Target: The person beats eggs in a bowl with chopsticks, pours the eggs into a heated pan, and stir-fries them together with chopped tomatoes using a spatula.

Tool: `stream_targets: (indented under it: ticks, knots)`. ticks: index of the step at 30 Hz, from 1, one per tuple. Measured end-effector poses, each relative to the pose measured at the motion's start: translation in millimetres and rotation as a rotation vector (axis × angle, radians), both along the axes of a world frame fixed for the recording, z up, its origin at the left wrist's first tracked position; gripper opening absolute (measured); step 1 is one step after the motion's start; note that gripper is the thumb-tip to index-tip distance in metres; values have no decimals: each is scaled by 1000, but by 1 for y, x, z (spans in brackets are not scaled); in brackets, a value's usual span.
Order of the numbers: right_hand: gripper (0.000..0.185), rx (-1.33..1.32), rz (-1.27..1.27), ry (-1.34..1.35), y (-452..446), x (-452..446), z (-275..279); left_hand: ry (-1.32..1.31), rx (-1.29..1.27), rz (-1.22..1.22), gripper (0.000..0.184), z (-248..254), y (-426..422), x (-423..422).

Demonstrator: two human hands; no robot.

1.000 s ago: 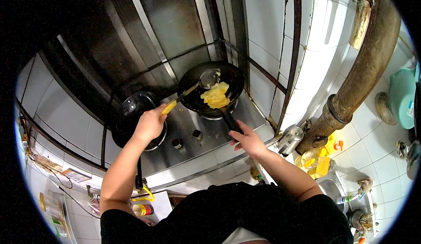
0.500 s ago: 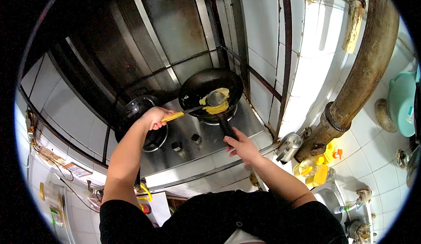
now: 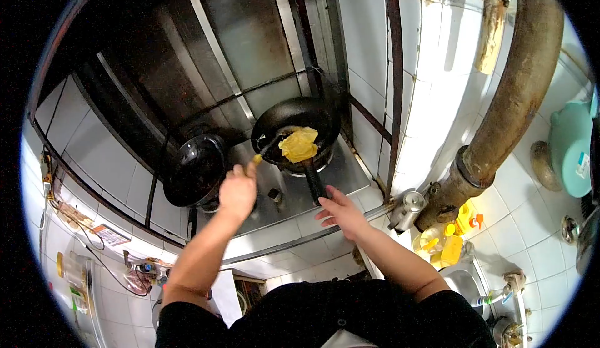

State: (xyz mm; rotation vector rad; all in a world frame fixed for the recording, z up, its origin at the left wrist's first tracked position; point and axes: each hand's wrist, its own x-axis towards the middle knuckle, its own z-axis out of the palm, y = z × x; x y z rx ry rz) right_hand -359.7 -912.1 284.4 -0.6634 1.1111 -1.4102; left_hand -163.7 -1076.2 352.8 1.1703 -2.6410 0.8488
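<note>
My left hand (image 3: 237, 191) is closed round the yellow handle of a ladle (image 3: 267, 148), which reaches into the black wok (image 3: 262, 120) on the right burner. A crumpled sheet of yellow cooked egg (image 3: 299, 145) lies in the wok and appears to cover part of the ladle's head. At the end of the wok handle (image 3: 315, 184) is my right hand (image 3: 342, 215), its fingers spread rather than wrapped round it. Whether the fingertips touch the handle I cannot tell.
A dark pot (image 3: 195, 170) stands on the left burner of the steel stove (image 3: 281, 213). A metal canister (image 3: 412, 205) is at the right beside a rusty pipe (image 3: 451, 185). Yellow containers (image 3: 447, 251) stand near the sink (image 3: 459, 279). Metal bars frame the stove.
My left hand has moved right and nearer my body with the ladle. The egg, earlier spread under the ladle's head, is now bunched up and turned over. My right hand stays by the handle.
</note>
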Motion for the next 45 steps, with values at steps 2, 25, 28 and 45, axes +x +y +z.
stream_targets:
  ticks: [2,25,28,45]
  knots:
    - [75,5,-37,24,8,4,2,79,46,-2,36,-24,13,-4]
    - [48,370,-878,984,260,69,-45,472,1096,-1199,22,-100,238,-66]
    - [47,596,-943,1049,342,80,-65,344,1335,-1225,22,-125,292,-77]
    - [42,133,-2471,-221,1022,178,-290,-303,1794,-1491,22,-274,781,-94]
